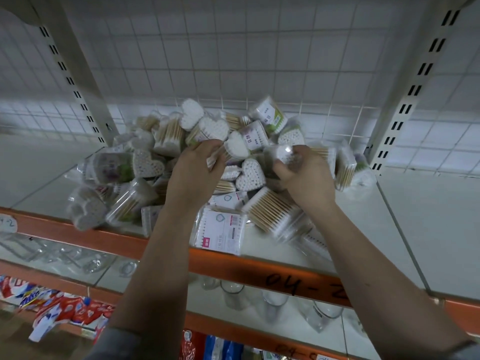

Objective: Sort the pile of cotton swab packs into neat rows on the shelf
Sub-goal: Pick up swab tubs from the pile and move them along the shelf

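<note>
Cotton swab packs (207, 162) lie heaped at frame centre on the shelf (415, 216), unsorted. Left hand (197, 165) pinches a heart-shaped pack (237, 149); right hand (304, 175) grips a round pack (283, 153), apparently lifting both clear for rows.

White shelf (428, 229) with an orange front edge (166, 245) marked "04-2", backed by a wire grid panel (233, 61) between two slotted uprights. A pile of cotton swab packs (207, 162) lies at the shelf's centre: heart-shaped packs and rectangular packs of wooden-stemmed swabs, tumbled at all angles. At 6 o'clock of the pile, a flat white-labelled pack (220, 229) rests at the front edge. Bare shelf surface extends toward 3 and 9 o'clock.
</note>
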`<state>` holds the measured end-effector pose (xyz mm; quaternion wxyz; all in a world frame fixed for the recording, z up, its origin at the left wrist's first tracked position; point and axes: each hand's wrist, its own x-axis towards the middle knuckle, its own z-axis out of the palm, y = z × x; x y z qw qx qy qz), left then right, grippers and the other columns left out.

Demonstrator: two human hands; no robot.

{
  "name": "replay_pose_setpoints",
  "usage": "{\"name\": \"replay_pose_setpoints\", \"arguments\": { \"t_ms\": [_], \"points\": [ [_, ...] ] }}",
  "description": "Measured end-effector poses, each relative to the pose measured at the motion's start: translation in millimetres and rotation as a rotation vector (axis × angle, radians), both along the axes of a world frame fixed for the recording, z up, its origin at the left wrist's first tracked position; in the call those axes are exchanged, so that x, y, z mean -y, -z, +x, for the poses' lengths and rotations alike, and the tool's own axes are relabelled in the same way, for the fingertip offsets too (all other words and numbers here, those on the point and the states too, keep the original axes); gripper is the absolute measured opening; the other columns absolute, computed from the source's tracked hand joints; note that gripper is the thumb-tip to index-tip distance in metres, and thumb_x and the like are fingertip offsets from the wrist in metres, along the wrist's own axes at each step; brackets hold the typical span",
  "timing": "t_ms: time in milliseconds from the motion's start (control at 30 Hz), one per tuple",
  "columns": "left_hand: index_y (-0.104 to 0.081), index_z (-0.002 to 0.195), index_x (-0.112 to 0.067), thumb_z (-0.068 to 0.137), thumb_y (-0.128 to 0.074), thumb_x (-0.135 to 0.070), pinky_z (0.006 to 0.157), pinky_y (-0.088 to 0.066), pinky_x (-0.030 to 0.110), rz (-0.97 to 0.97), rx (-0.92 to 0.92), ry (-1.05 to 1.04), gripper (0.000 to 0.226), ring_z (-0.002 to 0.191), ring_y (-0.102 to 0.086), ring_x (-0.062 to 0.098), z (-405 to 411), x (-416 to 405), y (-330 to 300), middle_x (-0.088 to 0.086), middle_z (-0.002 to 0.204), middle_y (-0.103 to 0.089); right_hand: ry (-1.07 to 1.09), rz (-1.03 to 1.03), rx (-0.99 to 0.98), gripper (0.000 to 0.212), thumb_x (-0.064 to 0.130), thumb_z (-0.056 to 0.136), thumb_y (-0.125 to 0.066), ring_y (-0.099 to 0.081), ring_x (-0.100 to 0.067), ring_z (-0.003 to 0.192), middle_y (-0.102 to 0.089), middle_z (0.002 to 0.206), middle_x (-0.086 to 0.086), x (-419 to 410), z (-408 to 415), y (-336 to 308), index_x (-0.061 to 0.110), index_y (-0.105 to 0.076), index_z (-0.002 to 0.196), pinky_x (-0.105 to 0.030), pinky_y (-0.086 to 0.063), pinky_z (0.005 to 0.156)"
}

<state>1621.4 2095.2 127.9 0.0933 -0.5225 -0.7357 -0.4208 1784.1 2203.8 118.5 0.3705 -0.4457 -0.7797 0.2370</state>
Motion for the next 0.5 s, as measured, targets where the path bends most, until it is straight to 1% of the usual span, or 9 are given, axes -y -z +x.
{"name": "replay_pose_setpoints", "arguments": {
  "t_ms": [67, 133, 167, 233, 267, 333, 367, 433, 500],
  "points": [
    [-0.059, 0.122, -0.012, 0.092, -0.057, -0.021, 0.085, -0.045, 0.023, -0.011, 0.014, 0.008, 0.031, 0.104, -0.057, 0.016, -1, -3, 1, 0.003, 0.113, -0.064, 0.020, -0.012, -0.110, 0.059, 0.047, 0.077, -0.058, -0.057, -0.024, 0.105, -0.058, 0.120, -0.005, 0, 8, -4, 0.016, -0.052, 0.127, -0.029, -0.044, 0.081],
    [-0.057, 0.125, -0.013, 0.091, -0.059, -0.022, 0.086, -0.040, 0.019, -0.032, 0.011, 0.013, 0.035, 0.104, -0.056, 0.016, -2, -7, 1, 0.004, 0.115, -0.061, 0.031, -0.036, -0.229, 0.063, 0.052, 0.070, -0.051, -0.056, -0.023, 0.104, -0.055, 0.119, -0.003, 1, 16, -6, 0.017, -0.052, 0.122, -0.035, -0.046, 0.088],
    [-0.056, 0.126, -0.014, 0.090, -0.060, -0.022, 0.087, -0.039, 0.019, -0.045, 0.002, 0.014, 0.037, 0.105, -0.055, 0.017, -3, -9, 1, 0.005, 0.116, -0.060, 0.039, -0.045, -0.274, 0.061, 0.053, 0.068, -0.048, -0.055, -0.024, 0.103, -0.054, 0.117, -0.002, 3, 18, -6, 0.019, -0.051, 0.119, -0.038, -0.046, 0.089],
    [-0.054, 0.128, -0.016, 0.088, -0.062, -0.023, 0.090, -0.040, 0.023, -0.077, -0.003, 0.011, 0.041, 0.107, -0.054, 0.019, -4, -14, 2, 0.005, 0.119, -0.057, 0.059, -0.058, -0.336, 0.055, 0.055, 0.066, -0.046, -0.055, -0.024, 0.099, -0.056, 0.111, -0.002, 6, 22, -4, 0.023, -0.049, 0.111, -0.041, -0.046, 0.088],
    [-0.053, 0.129, -0.018, 0.087, -0.063, -0.024, 0.093, -0.042, 0.028, -0.096, 0.003, 0.006, 0.044, 0.109, -0.054, 0.021, -5, -16, 2, 0.006, 0.120, -0.056, 0.065, -0.071, -0.361, 0.055, 0.056, 0.067, -0.046, -0.056, -0.024, 0.099, -0.058, 0.109, -0.002, 8, 23, -3, 0.023, -0.049, 0.110, -0.042, -0.047, 0.088],
    [-0.051, 0.131, -0.021, 0.085, -0.064, -0.026, 0.096, -0.045, 0.040, -0.128, 0.021, 0.009, 0.048, 0.111, -0.053, 0.024, -6, -20, 2, 0.006, 0.122, -0.055, 0.068, -0.095, -0.395, 0.056, 0.055, 0.069, -0.047, -0.056, -0.024, 0.100, -0.059, 0.110, -0.003, 10, 24, 2, 0.022, -0.047, 0.115, -0.041, -0.047, 0.088],
    [-0.051, 0.131, -0.022, 0.085, -0.065, -0.027, 0.095, -0.046, 0.043, -0.135, 0.039, 0.020, 0.049, 0.111, -0.054, 0.024, -7, -22, 2, 0.006, 0.122, -0.056, 0.069, -0.102, -0.403, 0.057, 0.055, 0.070, -0.048, -0.055, -0.023, 0.102, -0.058, 0.111, -0.003, 12, 25, 4, 0.022, -0.046, 0.117, -0.041, -0.046, 0.089],
    [-0.051, 0.130, -0.024, 0.084, -0.066, -0.030, 0.093, -0.046, 0.043, -0.141, 0.069, 0.034, 0.049, 0.110, -0.055, 0.023, -9, -25, 2, 0.005, 0.122, -0.057, 0.075, -0.128, -0.407, 0.062, 0.056, 0.069, -0.047, -0.054, -0.023, 0.103, -0.057, 0.112, -0.006, 14, 26, 9, 0.022, -0.044, 0.121, -0.041, -0.046, 0.090],
    [-0.053, 0.129, -0.024, 0.083, -0.067, -0.034, 0.092, -0.046, 0.043, -0.138, 0.070, 0.020, 0.049, 0.108, -0.056, 0.022, -10, -28, 1, 0.004, 0.120, -0.059, 0.083, -0.159, -0.413, 0.061, 0.057, 0.068, -0.046, -0.054, -0.021, 0.098, -0.056, 0.106, -0.006, 17, 26, 12, 0.025, -0.044, 0.120, -0.039, -0.047, 0.087]
  ]
}}
